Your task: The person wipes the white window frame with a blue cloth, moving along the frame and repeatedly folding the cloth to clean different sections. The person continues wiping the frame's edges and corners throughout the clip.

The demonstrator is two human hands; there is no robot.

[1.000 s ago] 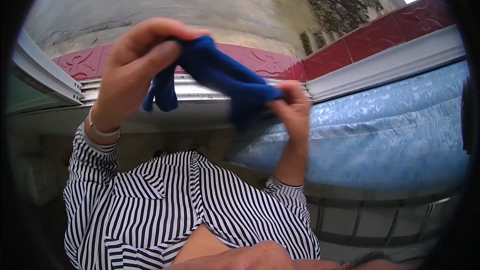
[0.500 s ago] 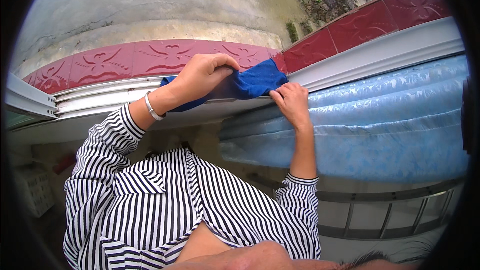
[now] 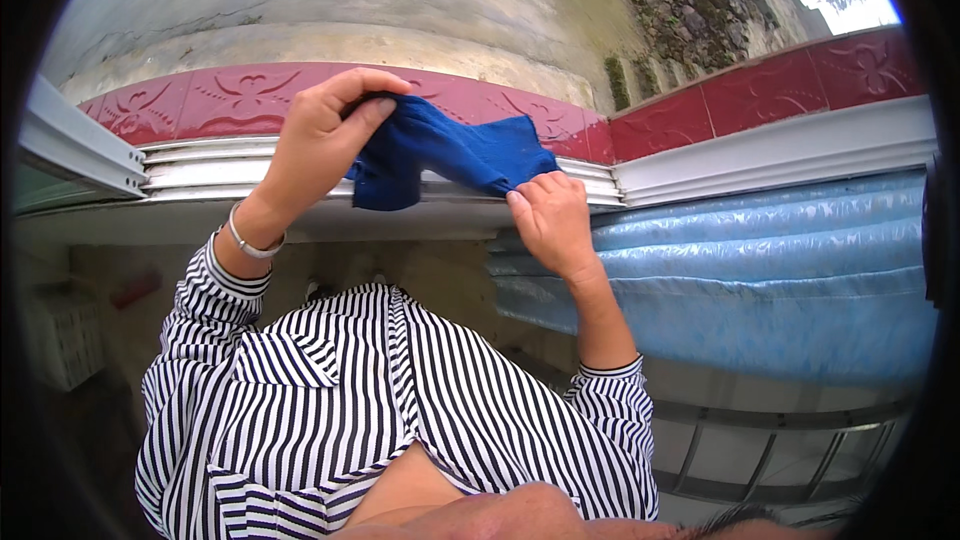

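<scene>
A blue cloth (image 3: 460,148) stretches between my two hands above a white window track (image 3: 210,172). My left hand (image 3: 325,130), with a bracelet at its wrist, pinches the cloth's upper left part between thumb and fingers. At the cloth's right end, my right hand (image 3: 555,225) grips its lower corner with closed fingers. One flap of the cloth hangs down below my left hand, over the track's near edge. The cloth hides part of the track behind it.
Red embossed tiles (image 3: 235,100) line the ledge beyond the track, with a grey concrete yard (image 3: 330,10) and a stone wall (image 3: 685,5) outside. At the right hangs a shiny light-blue curtain (image 3: 730,250). A white window frame (image 3: 80,140) stands at the left.
My left hand has moved left and up, lifting the cloth and spreading it out. My right hand has shifted slightly left, still gripping its end. The view has turned a little.
</scene>
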